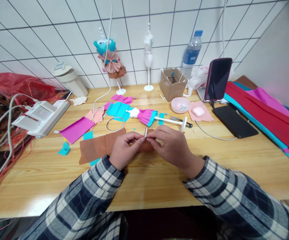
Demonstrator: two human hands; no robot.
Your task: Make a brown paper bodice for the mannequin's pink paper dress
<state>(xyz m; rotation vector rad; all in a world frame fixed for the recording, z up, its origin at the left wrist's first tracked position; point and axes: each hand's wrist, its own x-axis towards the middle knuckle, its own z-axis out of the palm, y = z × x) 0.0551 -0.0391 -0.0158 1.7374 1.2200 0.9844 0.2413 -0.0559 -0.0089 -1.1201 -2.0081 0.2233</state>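
Observation:
My left hand and my right hand meet over the wooden table, fingertips pinched together on a small white strip that stands up between them. Both hands rest on brown paper pieces. Just beyond them lies a small mannequin on its side, wearing a pink and teal paper skirt.
Teal and pink paper scraps, a wire ring and scissors lie behind the hands. Two upright mannequins, a cardboard box, a pink bowl, a bottle, phones and a power strip surround them.

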